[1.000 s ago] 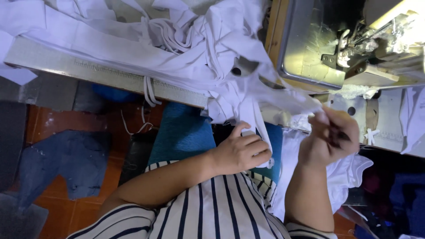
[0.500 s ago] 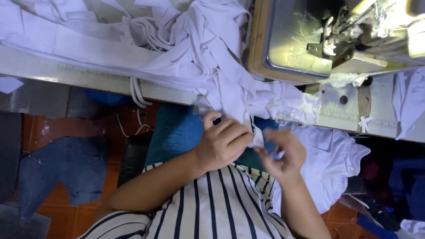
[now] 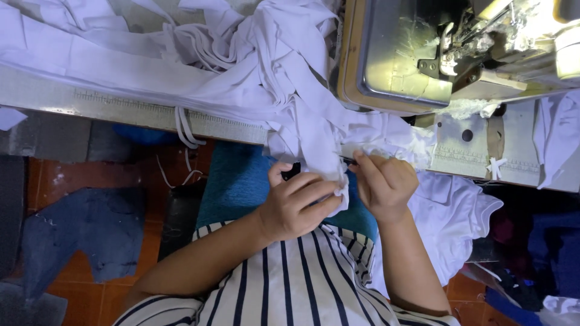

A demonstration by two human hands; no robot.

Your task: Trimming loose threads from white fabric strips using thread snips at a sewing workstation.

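Centre of frame, hands: left hand and right hand both pinched shut on a hanging strip of white fabric, just apart from each other
Upper left: heaped white cloth covers the table edge; loose cords dangle
Upper right: sewing machine, lit
Below: teal cloth; orange tiled floor; dark scraps

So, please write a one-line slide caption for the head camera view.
Left hand and right hand pinch a strip of white fabric at the table edge, beside a sewing machine.
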